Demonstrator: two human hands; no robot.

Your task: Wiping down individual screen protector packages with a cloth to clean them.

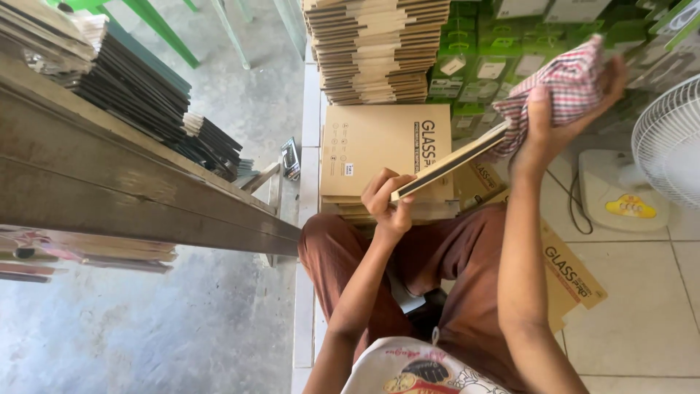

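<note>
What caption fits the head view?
Seated person's left hand grips a flat panel while right hand presses a checked cloth to its far end.

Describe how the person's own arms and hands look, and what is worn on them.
Both forearms are bare from the elbow down: no sleeves reach them, and no watch, bracelet or glove shows. The left hand and the right hand are bare, and no ring can be made out. Slim arms. Clothing begins only at the body: a white printed top and brown trousers.
</note>
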